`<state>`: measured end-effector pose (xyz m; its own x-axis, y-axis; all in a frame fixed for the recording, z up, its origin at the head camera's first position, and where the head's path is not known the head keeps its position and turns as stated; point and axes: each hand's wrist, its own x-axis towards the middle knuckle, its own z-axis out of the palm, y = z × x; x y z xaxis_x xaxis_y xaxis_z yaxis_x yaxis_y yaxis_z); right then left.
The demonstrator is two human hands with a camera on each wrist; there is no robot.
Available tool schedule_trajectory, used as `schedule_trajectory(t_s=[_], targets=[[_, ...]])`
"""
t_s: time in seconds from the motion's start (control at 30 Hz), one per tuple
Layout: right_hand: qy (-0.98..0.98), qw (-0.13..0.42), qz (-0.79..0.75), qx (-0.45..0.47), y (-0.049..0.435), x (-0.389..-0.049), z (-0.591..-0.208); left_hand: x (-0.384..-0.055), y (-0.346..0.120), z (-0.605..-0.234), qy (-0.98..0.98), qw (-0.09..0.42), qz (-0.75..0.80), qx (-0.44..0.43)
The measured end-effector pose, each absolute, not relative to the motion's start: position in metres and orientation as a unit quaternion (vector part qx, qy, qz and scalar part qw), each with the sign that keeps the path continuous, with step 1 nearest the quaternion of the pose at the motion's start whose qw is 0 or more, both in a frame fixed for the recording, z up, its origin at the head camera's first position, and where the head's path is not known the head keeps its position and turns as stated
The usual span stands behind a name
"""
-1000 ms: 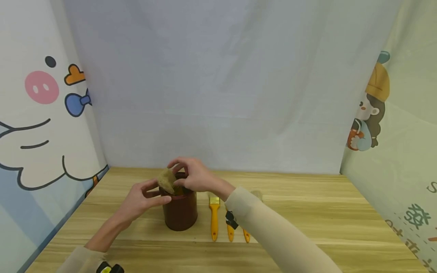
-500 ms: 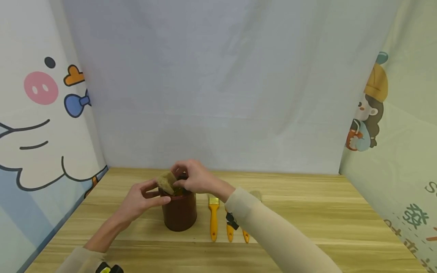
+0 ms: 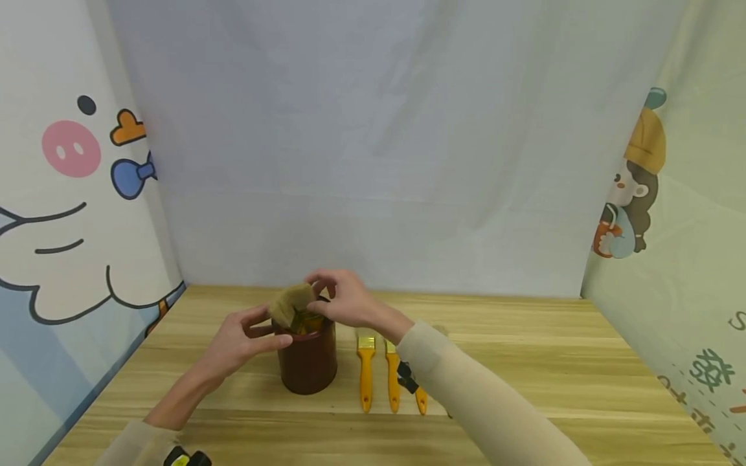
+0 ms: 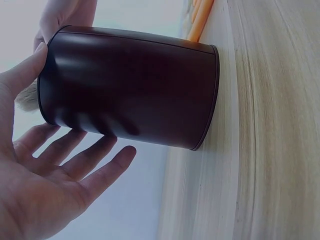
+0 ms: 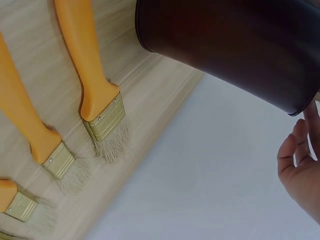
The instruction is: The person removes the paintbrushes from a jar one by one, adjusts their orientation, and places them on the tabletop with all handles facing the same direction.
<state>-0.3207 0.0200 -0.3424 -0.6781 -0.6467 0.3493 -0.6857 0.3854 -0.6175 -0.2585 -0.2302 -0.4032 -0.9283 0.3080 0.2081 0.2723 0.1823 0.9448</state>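
A dark brown cylindrical holder (image 3: 307, 366) stands upright on the table. My left hand (image 3: 237, 343) holds it near the rim, thumb on the near side and fingers round the left side; the left wrist view shows this hand (image 4: 55, 175) spread along the wall. Pale bristles of paintbrushes (image 3: 285, 307) stick up above the rim, their handles hidden inside. At the right of the rim my right hand (image 3: 346, 301) pinches a paintbrush at its bristle end, partly covered by the fingers. In the right wrist view part of this hand (image 5: 305, 165) shows by the rim.
Several orange-handled paintbrushes lie side by side right of the holder, bristles away from me, including a near one (image 3: 365, 372) and a middle one (image 3: 393, 382). My right sleeve (image 3: 466, 382) covers some. A white cloth backdrop (image 3: 373, 194) hangs behind the table.
My right hand has shifted slightly right at the holder's mouth, and more of the bristles and a metal ferrule show between the hands. The left hand and the holder stay in place.
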Motion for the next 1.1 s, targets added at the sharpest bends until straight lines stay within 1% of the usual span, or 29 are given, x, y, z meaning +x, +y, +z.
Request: schedule_trajectory(t_s=[0.2, 0.37, 0.67, 1.1], targets=[[-0.814, 0.056, 0.419, 0.398, 0.0233, -0.3213, -0.3441, -0.2594, -0.2294, -0.4032, 0.769, 0.009, 0.611, 0.189], [-0.808, 0.066, 0.433, 0.394, 0.0243, -0.3236, -0.3457, -0.2591, -0.2296, -0.4032, 0.766, 0.012, 0.614, 0.188], [-0.807, 0.053, 0.444, 0.386, 0.0247, -0.3261, -0.3449, -0.2593, -0.2301, -0.403, 0.768, 0.013, 0.614, 0.183], [-0.801, 0.049, 0.43, 0.414, 0.0278, -0.3258, -0.3402, -0.2591, -0.2301, -0.403, 0.766, 0.015, 0.616, 0.186]])
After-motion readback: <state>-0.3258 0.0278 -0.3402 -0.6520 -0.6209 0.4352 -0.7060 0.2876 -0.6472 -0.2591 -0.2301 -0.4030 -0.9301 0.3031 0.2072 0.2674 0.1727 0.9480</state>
